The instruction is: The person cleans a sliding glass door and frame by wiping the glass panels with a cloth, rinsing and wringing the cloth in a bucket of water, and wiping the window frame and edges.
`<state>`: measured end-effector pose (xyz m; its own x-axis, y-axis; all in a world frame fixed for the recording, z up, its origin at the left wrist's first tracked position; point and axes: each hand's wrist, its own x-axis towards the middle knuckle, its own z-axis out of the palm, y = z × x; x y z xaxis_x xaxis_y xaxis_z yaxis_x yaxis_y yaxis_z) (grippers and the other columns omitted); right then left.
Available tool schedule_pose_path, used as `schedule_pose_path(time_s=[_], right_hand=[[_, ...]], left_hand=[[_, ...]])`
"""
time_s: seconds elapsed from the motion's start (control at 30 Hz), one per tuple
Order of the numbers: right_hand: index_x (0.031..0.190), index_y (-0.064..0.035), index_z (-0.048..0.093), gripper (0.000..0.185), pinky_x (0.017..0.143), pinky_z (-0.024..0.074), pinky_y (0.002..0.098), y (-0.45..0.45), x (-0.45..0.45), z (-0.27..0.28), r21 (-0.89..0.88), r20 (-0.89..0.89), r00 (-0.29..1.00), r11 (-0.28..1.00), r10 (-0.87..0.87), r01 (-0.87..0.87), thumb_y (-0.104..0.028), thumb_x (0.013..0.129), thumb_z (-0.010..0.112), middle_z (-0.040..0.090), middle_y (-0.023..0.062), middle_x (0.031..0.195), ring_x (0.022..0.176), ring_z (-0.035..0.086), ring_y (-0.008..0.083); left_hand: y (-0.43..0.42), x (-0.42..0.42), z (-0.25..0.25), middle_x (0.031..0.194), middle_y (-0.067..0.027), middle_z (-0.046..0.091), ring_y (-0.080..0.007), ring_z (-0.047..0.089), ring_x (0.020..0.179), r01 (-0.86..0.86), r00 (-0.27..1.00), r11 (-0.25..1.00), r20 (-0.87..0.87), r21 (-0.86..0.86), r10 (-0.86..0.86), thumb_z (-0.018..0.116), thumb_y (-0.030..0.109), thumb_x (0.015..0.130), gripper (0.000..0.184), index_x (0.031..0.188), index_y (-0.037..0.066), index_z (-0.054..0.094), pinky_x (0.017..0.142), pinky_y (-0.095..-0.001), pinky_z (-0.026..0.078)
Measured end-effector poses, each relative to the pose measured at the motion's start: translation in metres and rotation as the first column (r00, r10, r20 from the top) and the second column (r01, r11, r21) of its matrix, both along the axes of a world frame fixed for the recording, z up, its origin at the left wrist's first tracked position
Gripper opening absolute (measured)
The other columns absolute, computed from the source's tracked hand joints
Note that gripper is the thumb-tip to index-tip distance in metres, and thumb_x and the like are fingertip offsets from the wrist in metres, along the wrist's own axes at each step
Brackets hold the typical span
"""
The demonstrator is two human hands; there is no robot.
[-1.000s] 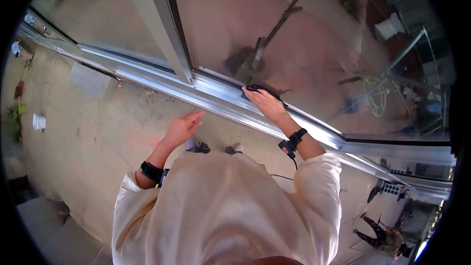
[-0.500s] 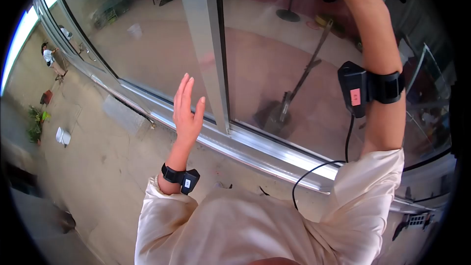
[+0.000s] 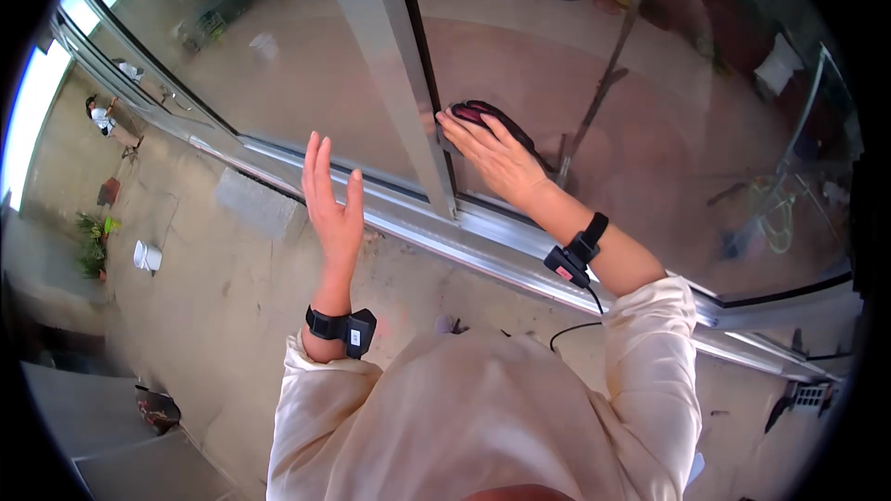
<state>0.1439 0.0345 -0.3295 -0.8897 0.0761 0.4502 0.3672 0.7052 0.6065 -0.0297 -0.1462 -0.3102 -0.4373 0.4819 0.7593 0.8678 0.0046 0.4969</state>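
- Right grip (image 3: 497, 158): fingers straight and mostly together, laid over a dark reddish item (image 3: 509, 123); cannot tell whether it is clamped on it or whether part of that is reflection
- The item shows against the glass pane (image 3: 520, 46), near its lower left corner, just beside the metal upright (image 3: 394, 83)
- Left grip (image 3: 339, 218): raised, thumb apart from the fingers, nothing held; contact with the glass or upright cannot be told
- For good work here, a flat right palm with even pressure should serve best, fingertips guided along the upright's edge without catching it
- Leave slack in the wrist cable (image 3: 575, 327), clear of the lower rail (image 3: 520, 232); 2 steady feet would help the reach
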Motion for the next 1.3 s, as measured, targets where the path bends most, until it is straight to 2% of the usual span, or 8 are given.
schedule_pose_path(time_s=[0.23,0.33,0.47,0.57,0.67,0.83,1.13,1.3], right_hand=[[0.14,-0.004,0.028,0.06,0.111,0.0163,0.0303,0.01,0.023,-0.184,-0.118,0.289,0.954,0.992,0.074,-0.042,-0.008,0.083,0.044,0.028,0.0032,0.147,0.134,0.026,0.0112],[0.136,-0.0017,0.036,0.052,0.113,0.0101,0.0312,0.008,0.028,-0.171,-0.195,0.377,0.921,0.98,0.1,-0.027,-0.016,0.087,0.041,0.031,0.0037,0.145,0.136,0.023,0.0135],[0.131,-0.0033,0.044,0.048,0.112,0.0169,0.0327,0.004,0.025,-0.043,-0.178,0.285,0.94,0.974,0.185,-0.138,-0.016,0.084,0.047,0.037,0.003,0.141,0.133,0.028,0.0145],[0.123,-0.0101,0.051,0.045,0.107,0.0246,0.0398,0.004,0.007,0.106,-0.118,-0.096,0.975,0.97,0.199,-0.21,-0.013,0.079,0.054,0.041,0.0036,0.139,0.13,0.035,0.0169],[0.115,-0.0129,0.056,0.045,0.102,0.0276,0.0435,0.014,-0.009,0.254,0.276,-0.472,0.842,0.951,0.263,-0.143,-0.007,0.071,0.062,0.05,0.0,0.131,0.124,0.043,0.0184],[0.107,-0.0083,0.058,0.032,0.103,0.028,0.0452,0.031,-0.052,0.367,0.62,-0.551,0.64,0.776,0.535,-0.115,-0.012,0.075,0.059,0.057,0.0063,0.116,0.116,0.047,0.0227],[0.108,-0.0101,0.06,0.032,0.104,0.0266,0.0404,0.011,-0.045,0.18,0.218,-0.611,0.752,0.965,0.249,-0.143,-0.012,0.075,0.057,0.052,-0.0003,0.128,0.122,0.044,0.0157],[0.131,-0.0116,0.045,0.049,0.108,0.0208,0.0312,0.0,-0.001,-0.005,-0.055,-0.088,0.994,0.996,0.07,-0.075,-0.02,0.083,0.049,0.033,-0.0002,0.144,0.13,0.031,0.0102]], left_hand=[[-0.052,-0.009,-0.02,0.139,-0.0152,0.038,-0.0317,0.038,0.126,-0.036,0.997,0.995,0.069,-0.092,0.042,0.058,0.008,0.084,0.051,0.132,0.003,0.041,0.101,-0.0399,0.032],[-0.075,-0.038,-0.031,0.141,-0.0155,0.035,-0.0308,0.037,0.127,-0.099,0.994,0.987,0.038,-0.123,0.105,0.056,0.008,0.085,0.051,0.133,0.004,0.039,0.1,-0.0393,0.035],[-0.099,-0.078,-0.037,0.14,-0.0153,0.036,-0.0307,0.037,0.127,-0.12,0.991,0.989,0.055,-0.082,0.125,0.056,0.008,0.086,0.051,0.134,0.004,0.039,0.098,-0.0389,0.037],[-0.094,-0.105,-0.032,0.14,-0.0148,0.038,-0.0304,0.038,0.126,-0.151,0.987,0.984,0.038,-0.092,0.155,0.056,0.009,0.086,0.05,0.134,0.004,0.039,0.096,-0.0388,0.038],[-0.073,-0.111,0.003,0.14,-0.0147,0.038,-0.0303,0.039,0.124,-0.096,0.994,0.992,0.047,-0.079,0.1,0.055,0.009,0.087,0.049,0.133,0.004,0.04,0.095,-0.0385,0.039],[-0.006,-0.095,0.055,0.138,-0.0168,0.04,-0.0315,0.041,0.123,0.139,0.986,0.99,-0.092,-0.014,-0.14,0.052,0.009,0.088,0.045,0.131,0.001,0.041,0.097,-0.0383,0.038],[0.025,-0.046,0.058,0.137,-0.0198,0.039,-0.0344,0.04,0.124,0.265,0.952,0.964,-0.164,0.016,-0.258,0.05,0.012,0.089,0.045,0.13,-0.002,0.041,0.101,-0.0408,0.032],[0.044,0.0,0.087,0.14,-0.0196,0.035,-0.0354,0.035,0.127,0.273,0.928,0.956,-0.293,0.111,-0.231,0.051,0.013,0.089,0.047,0.132,0.0,0.04,0.104,-0.0426,0.028]])
